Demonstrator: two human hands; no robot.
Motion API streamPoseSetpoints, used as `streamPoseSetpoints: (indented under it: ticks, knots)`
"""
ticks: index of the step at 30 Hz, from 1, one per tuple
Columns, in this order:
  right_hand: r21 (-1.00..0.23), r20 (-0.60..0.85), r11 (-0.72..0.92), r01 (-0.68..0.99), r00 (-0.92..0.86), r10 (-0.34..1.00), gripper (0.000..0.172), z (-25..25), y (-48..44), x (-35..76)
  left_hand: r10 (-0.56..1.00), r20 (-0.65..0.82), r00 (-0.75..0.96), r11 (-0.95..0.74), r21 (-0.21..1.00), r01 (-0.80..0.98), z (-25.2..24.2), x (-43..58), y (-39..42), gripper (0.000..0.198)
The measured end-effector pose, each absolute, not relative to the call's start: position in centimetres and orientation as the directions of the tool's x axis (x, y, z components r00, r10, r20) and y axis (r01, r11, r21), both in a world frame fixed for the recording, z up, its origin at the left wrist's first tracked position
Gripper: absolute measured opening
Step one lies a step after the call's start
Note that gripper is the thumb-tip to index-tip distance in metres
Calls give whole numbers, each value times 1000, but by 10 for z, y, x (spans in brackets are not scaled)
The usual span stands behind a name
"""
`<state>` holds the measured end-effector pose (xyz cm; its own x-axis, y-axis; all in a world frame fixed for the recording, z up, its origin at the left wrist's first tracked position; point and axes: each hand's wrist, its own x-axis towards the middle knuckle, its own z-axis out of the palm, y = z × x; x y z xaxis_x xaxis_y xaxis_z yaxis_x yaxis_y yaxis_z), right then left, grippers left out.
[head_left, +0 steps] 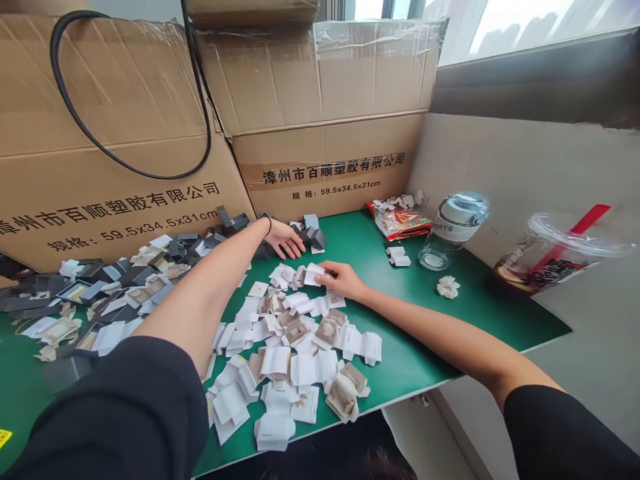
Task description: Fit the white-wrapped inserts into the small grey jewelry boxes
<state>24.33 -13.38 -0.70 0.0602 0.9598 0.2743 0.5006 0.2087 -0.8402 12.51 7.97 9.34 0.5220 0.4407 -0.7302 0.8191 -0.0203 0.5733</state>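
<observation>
My left hand [284, 239] reaches to the back of the green table, fingers apart and holding nothing. Beside its fingertips lie small dark grey boxes [314, 235]. Nearer the middle, my right hand [344, 280] is closed on a folded white paper insert [313, 274], gripped at its right edge between thumb and fingers. A spread of similar white and beige paper inserts [275, 362] covers the table in front of me. Many are creased or partly unfolded. My left forearm hides part of the heap of dark boxes [133, 277] to the left.
Large cardboard boxes [330, 147] stand along the back, with a black cable [135, 172] hanging before them. At the right are a red snack bag [400, 223], a clear bottle [450, 230], a crumpled tissue [448, 287] and a drink cup with a straw [555, 260].
</observation>
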Motion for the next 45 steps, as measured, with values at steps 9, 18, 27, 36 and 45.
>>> streamPoseSetpoints:
  ticks: [9, 18, 27, 36, 45]
  knots:
    - [-907, 256, 200, 372, 107, 961, 38, -8, -137, 245, 597, -345, 724, -117, 855, 505, 91, 87, 54, 27]
    - [-995, 101, 101, 9, 50, 994, 49, 3, -147, 237, 844, 201, 497, -515, 558, 650, 71, 2, 40, 34]
    - [-948, -72, 4, -318, 226, 971, 56, 4, -143, 239, 834, 175, 523, -497, 648, 577, 41, 13, 45, 27]
    - [-974, -100, -52, -219, 212, 972, 48, 11, -134, 240, 815, -5, 579, 4, 1000, 3, 65, 20, 37, 31]
    - [-998, -25, -18, -61, 115, 993, 47, 25, -60, 217, 536, -405, 741, 725, 670, -158, 34, 54, 42, 26]
